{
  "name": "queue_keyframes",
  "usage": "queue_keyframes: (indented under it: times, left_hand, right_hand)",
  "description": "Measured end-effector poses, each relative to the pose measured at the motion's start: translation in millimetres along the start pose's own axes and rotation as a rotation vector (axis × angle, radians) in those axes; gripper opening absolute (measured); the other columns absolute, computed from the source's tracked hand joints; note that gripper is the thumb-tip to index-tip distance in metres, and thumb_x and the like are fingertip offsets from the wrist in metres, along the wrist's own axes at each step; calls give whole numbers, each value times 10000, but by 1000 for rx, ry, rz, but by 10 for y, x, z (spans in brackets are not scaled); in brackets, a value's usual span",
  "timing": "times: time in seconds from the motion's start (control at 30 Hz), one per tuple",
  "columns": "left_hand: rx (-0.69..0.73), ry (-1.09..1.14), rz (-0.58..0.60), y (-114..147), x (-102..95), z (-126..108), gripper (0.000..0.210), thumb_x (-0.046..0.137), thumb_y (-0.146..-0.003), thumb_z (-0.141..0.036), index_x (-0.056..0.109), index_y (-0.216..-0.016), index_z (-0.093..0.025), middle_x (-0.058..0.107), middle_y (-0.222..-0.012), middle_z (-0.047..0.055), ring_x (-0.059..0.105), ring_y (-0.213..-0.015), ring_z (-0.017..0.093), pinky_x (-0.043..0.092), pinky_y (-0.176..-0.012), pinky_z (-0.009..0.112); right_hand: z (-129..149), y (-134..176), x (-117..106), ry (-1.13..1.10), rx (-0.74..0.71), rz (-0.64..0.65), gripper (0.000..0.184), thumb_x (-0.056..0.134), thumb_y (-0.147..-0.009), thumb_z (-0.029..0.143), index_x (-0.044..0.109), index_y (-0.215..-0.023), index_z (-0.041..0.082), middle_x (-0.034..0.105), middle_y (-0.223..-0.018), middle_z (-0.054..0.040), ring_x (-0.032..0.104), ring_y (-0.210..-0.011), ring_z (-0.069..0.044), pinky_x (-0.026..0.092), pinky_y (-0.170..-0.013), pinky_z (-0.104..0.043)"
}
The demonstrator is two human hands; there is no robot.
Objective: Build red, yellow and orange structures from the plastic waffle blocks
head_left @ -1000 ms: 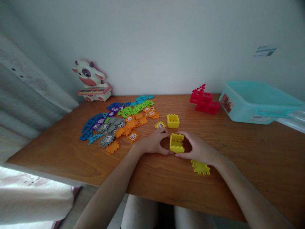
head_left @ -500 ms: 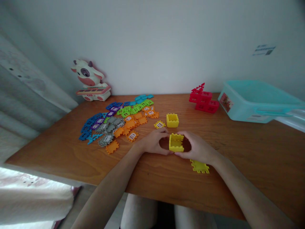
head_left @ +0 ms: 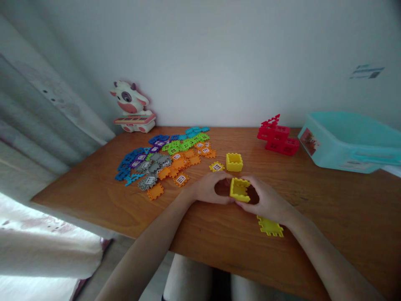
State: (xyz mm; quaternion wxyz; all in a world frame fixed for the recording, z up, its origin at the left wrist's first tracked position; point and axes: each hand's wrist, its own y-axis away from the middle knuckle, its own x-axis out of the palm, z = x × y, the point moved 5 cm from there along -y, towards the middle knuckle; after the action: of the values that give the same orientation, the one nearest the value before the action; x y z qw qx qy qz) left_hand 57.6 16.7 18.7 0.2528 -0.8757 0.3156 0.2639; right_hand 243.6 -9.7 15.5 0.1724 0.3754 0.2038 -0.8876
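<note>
Both hands are curved around the yellow three-walled box (head_left: 239, 192), in front of the person on the tabletop (head_left: 316, 217); whether it touches the wood, I cannot tell. The left hand (head_left: 206, 189) and the right hand (head_left: 271, 201) each pinch it with thumb and fingers. Its three o'clock side looks open, so I think uneven squeezing could bend the near and far walls inward, or pop their teeth apart. The loose yellow panel (head_left: 271, 226), between four and five o'clock from the box, lies by the right wrist, which could push it away.

The pieces seem to be smooth, stiff plastic with square-toothed edges. Near twelve o'clock stands a yellow four-walled box (head_left: 234, 166); toward half past ten lies a yellow window panel (head_left: 217, 167) with white lattice. The tabletop is brown, glossy, grained wood.
</note>
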Motion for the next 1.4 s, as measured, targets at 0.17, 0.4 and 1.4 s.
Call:
queue_keyframes:
  times: [0.17,0.4,1.4]
  left_hand:
    - [5,-3,8,-10,-2,-37,519,817,-764,-446,663,-1195,-201,740,-1167,88,702,-1040,230,537,-954,355]
    - [-38,62,-66,-11,-22,-27,534,829,-760,-417,653,-1216,-203,730,-1216,105,700,-1086,256,536,-996,410]
    - [-182,-442,-367,-92,111,61,373,608,-940,-477,602,-1206,-215,346,-1560,168,258,-1506,357,298,-1201,588]
  right_hand:
    - [16,-11,-31,18,-8,15,459,772,-774,372,608,-1188,264,722,-1113,-81,710,-958,-293,575,-853,-454]
    - [-61,-5,-2,-149,24,-63,613,803,-780,408,514,-1308,291,680,-1263,-112,692,-1099,-331,568,-959,-549]
    - [-345,-94,-192,-896,291,-480,399,782,-795,508,640,-1118,323,725,-1237,-32,669,-1178,-274,589,-910,-423]
